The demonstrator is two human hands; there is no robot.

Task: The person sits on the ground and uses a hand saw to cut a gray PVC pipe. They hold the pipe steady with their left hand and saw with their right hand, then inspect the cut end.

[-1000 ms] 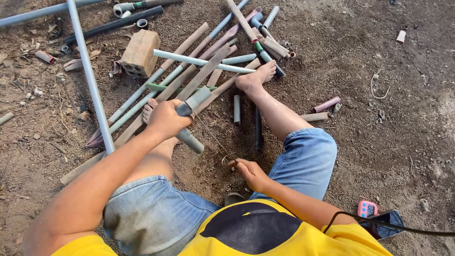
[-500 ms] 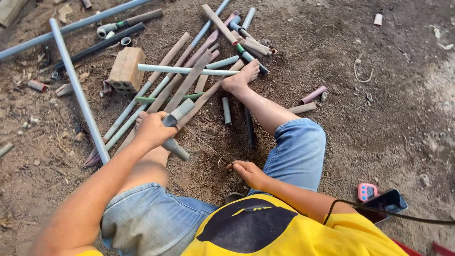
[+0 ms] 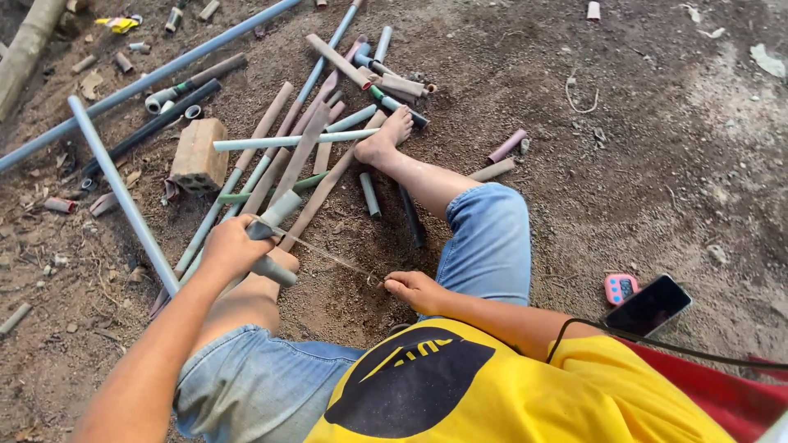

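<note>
Short grey pipe sits clenched in the left hand just above the bent knee, with a thin wire running to the right hand, which pinches its end near the dirt. That taut wire could slip and nick fingers, I'd say. Dusty plastic pipes and a rough brick lie beyond.

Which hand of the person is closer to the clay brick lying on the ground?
Left. The left hand grips a short grey pipe piece just below and right of the brick. The right hand rests on the dirt far to the right, beside the knee.
</note>
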